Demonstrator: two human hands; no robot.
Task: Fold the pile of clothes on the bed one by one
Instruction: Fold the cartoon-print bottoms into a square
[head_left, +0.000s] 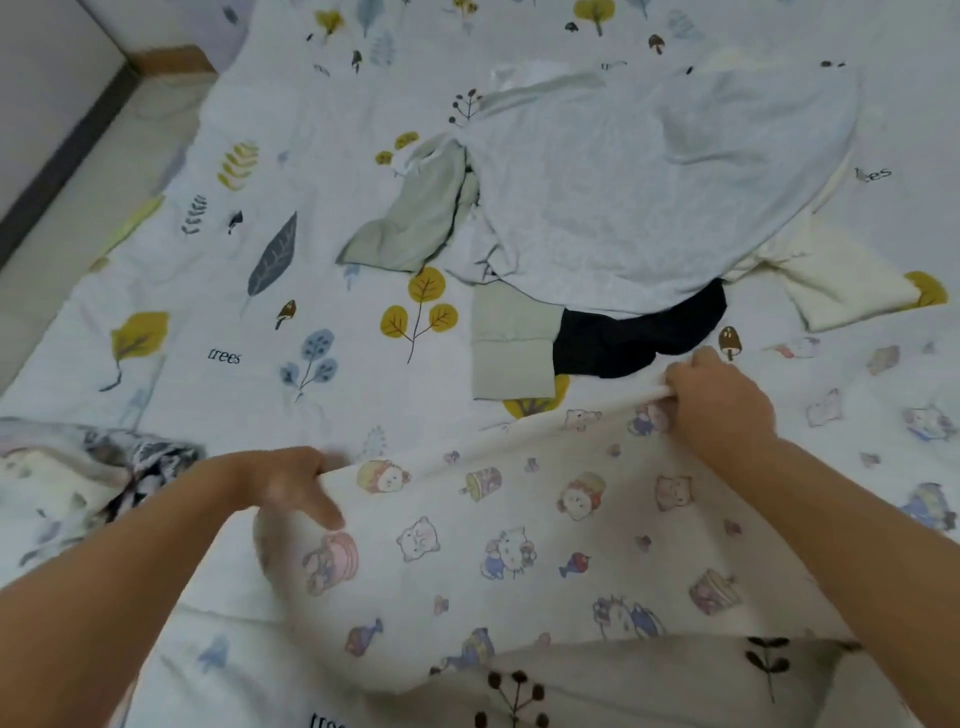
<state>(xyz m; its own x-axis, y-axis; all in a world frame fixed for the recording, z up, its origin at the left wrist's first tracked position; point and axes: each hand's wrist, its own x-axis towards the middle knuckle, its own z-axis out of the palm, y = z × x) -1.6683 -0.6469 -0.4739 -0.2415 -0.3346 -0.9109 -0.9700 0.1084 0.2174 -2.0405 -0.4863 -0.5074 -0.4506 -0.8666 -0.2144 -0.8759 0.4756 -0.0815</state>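
Note:
A white garment printed with small cartoon figures (545, 525) is stretched out in front of me over the bed. My left hand (291, 483) pinches its upper edge at the left, with the other fingers spread. My right hand (722, 405) grips the same edge farther right, fingers curled round the bunched hem. Beyond my hands lies the pile: a large pale grey garment (649, 176) on top, pale green pieces (421, 218) at its left and lower left, a black piece (628, 338) poking out below, and a cream piece (841, 280) at the right.
The bed sheet (218, 291) is white with leaf and tree prints. A crumpled dark-patterned cloth (93, 473) lies at the left edge of the bed. The floor and a wall base (57, 156) show at the upper left.

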